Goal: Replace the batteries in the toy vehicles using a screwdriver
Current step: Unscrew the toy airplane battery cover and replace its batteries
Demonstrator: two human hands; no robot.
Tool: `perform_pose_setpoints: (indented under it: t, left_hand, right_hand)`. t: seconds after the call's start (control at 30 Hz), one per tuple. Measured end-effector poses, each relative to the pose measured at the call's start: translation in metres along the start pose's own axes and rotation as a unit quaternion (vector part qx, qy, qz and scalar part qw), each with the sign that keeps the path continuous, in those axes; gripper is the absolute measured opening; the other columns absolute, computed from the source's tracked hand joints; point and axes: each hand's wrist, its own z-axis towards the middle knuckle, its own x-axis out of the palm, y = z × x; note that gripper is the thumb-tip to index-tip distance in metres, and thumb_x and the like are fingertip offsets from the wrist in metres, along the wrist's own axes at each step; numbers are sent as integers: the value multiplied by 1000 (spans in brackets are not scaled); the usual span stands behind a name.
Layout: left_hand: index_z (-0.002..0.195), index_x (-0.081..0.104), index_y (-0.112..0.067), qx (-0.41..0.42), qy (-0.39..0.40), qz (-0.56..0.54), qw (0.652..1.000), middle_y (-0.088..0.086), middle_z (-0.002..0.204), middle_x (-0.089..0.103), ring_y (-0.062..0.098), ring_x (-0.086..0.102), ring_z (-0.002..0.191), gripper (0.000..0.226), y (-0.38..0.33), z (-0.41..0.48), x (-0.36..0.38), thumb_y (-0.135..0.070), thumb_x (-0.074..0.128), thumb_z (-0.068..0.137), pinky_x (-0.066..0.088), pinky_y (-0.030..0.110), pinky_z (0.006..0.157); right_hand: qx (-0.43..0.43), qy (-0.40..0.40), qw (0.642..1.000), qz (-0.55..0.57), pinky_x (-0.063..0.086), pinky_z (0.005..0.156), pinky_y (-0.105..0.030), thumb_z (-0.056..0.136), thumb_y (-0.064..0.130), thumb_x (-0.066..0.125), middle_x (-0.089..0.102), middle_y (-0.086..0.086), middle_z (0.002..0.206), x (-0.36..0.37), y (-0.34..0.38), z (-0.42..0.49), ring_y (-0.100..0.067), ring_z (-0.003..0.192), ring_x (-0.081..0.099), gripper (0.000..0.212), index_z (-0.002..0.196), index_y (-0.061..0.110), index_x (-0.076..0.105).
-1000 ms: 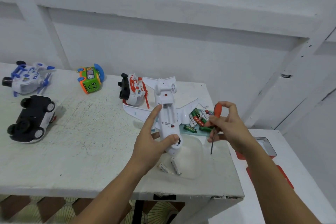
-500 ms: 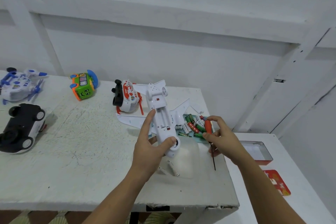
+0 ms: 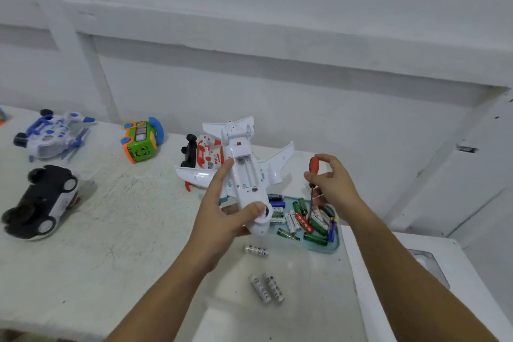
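My left hand [image 3: 222, 211] grips a white toy aeroplane [image 3: 244, 164] by the nose end, belly up above the table, its battery bay [image 3: 245, 172] open and empty. To its right, my right hand [image 3: 330, 183] holds a red-handled screwdriver [image 3: 313, 175], tip pointing down over a pale tray [image 3: 333, 244] of several loose batteries [image 3: 305, 219]. Three white batteries lie on the table in front: one [image 3: 256, 250] near the aeroplane's nose, a pair [image 3: 266, 287] closer to me.
Behind the aeroplane lies an orange-and-white toy [image 3: 205, 153]. A green toy bus [image 3: 141, 140], a blue-and-white toy helicopter [image 3: 52, 133] and an overturned black-and-white car [image 3: 41, 200] sit to the left on the white table [image 3: 111, 230]. A lower white surface [image 3: 433, 272] adjoins at right.
My right hand has lifted the screwdriver from table level up above the battery tray. The left hand keeps its hold on the aeroplane; the camera view has shifted.
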Motion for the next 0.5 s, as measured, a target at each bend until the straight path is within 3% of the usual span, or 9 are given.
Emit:
perform_pose_setpoints:
  t: [0.3, 0.5]
  left_hand:
    - [138, 41, -47, -5, -18, -3, 1000, 1, 125, 63, 14, 73, 88, 93, -9, 51, -15, 5, 79, 71, 59, 37, 60]
    - [140, 39, -46, -23, 10, -9, 1000, -17, 108, 67, 12, 72, 89, 94, -6, 80, -31, 3, 80, 70, 59, 37, 61]
  right_hand:
    - [38, 17, 996, -84, 53, 46, -29, 90, 8, 66, 61, -11, 82, 26, 3, 75, -20, 51, 51, 50, 134, 25, 47]
    - [68, -5, 988, -139, 49, 42, -27, 89, 7, 67, 61, -12, 86, 41, -4, 100, -22, 54, 54, 51, 134, 23, 47]
